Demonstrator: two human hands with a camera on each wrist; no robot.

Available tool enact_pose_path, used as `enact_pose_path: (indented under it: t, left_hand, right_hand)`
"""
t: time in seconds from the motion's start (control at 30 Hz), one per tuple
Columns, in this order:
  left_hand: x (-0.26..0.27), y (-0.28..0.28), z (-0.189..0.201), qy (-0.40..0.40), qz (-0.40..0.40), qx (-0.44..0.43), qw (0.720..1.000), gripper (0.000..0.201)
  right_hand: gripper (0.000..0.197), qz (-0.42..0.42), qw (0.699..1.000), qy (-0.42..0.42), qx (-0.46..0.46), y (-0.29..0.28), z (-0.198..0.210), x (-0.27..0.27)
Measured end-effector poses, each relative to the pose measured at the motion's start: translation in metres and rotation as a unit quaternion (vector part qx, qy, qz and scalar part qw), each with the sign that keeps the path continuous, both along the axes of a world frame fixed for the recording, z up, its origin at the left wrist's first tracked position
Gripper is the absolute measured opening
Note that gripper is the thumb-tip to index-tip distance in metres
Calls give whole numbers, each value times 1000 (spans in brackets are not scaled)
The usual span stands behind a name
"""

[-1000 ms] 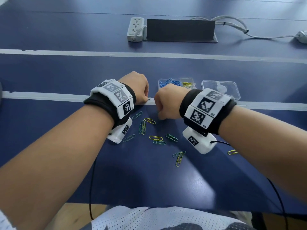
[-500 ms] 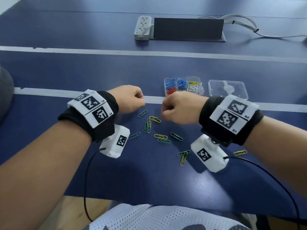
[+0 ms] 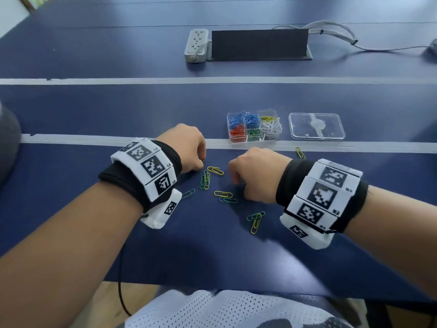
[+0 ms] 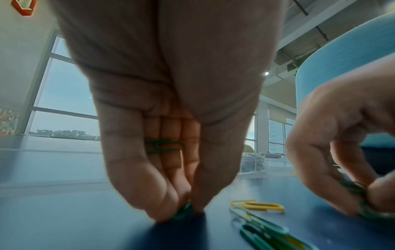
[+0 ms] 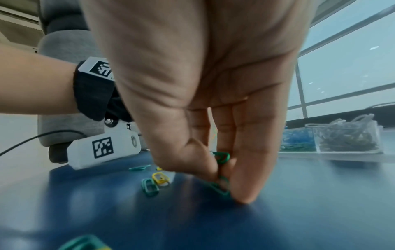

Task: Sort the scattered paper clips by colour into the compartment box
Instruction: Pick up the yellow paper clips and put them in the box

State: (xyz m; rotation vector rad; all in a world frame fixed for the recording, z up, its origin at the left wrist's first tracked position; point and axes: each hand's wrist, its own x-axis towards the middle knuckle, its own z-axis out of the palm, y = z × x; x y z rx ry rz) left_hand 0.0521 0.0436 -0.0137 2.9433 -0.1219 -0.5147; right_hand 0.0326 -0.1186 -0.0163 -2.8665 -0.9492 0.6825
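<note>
Both hands (image 3: pixel 186 147) apparently lower now

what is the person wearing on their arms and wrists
Bare forearms, no sleeves. Each wrist has a black band topped with white blocks printed with black square marker codes. A white camera box, also coded, hangs under each wrist, trailing a thin black cable.

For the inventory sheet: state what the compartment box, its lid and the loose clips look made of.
Compartment box: clear hard plastic, glossy; its contents show through the walls.
Lid: seemingly the same transparent plastic, with reflections.
Loose clips: probably coated wire, thin bent loops in solid green and yellow; the coating cannot be confirmed.
</note>
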Motion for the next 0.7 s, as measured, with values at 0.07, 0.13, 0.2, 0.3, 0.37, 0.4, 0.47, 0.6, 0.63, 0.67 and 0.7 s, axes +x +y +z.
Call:
enact_pose_path:
  t: [0.07,0.13,0.2,0.3,0.37,0.4,0.47,0.6,0.63,0.67,0.7]
  left_hand:
    - [-1,0,-3,1,6,-4,1000,16]
    - [-2,3,-5,16,46,-64,997,15]
    - [-4,9,-6,56,109,-164,979,13]
    - [-9,20,-7,101,179,-283,937,15]
    - [-14,26,-8,104,200,-325,918,15]
    - [-17,30,-9,102,205,-328,917,20]
    - [-23,37,-13,96,188,-291,933,24]
    - [-40,39,-9,74,60,-117,989,12]
    - [-44,38,-9,71,42,-93,992,17]
    - [-45,36,-8,63,35,-81,994,19]
    - [-47,34,-7,55,29,-75,995,19]
  right_hand:
    - [20,-46,998,38,29,-3,2,3]
    - [16,-141,974,143,101,-7,6,7]
    - [25,-222,934,227,166,-9,9,10]
    - [28,-226,929,233,180,-8,9,11]
    - [21,-168,958,194,124,-4,4,5]
    - [16,-132,974,163,91,-1,2,1]
    - [13,-74,991,98,50,5,0,-6]
    - [28,-41,998,42,15,16,-1,-8]
    - [28,-36,999,38,10,17,-1,-7]
    - [26,-31,999,33,11,18,-2,-7]
    - [23,-25,999,27,15,19,-2,-7]
